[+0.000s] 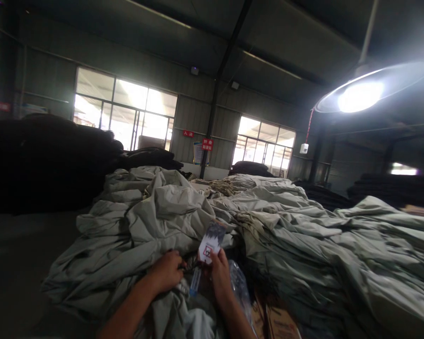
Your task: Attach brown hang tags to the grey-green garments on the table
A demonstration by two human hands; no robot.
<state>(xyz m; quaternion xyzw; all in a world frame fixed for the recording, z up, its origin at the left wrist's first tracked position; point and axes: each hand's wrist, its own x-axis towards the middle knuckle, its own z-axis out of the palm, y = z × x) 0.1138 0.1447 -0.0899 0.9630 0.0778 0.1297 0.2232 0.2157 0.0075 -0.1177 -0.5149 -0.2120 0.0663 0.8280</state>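
Note:
A printed tag [210, 242], dark at its top and white below with a red-framed symbol, stands tilted in my right hand [219, 278], pinched between thumb and fingers. Close by on the left, the fingers of my left hand [167, 271] are curled together over the fabric, near a dark strip; what they hold is too unclear to name. Under both hands lies a heap of grey-green fabric [169, 207]. Between my hands, a narrow clear strip with a blue end [195, 281] hangs below the tag.
Clear plastic [238, 285] and brown cardboard packets [281, 325] lie beside my right forearm. More crumpled fabric [321, 240] spreads to the right. Dark piles [42, 165] rise at the left. A bright lamp [360, 96] hangs at upper right, with a small white pull [304, 149] on its cord.

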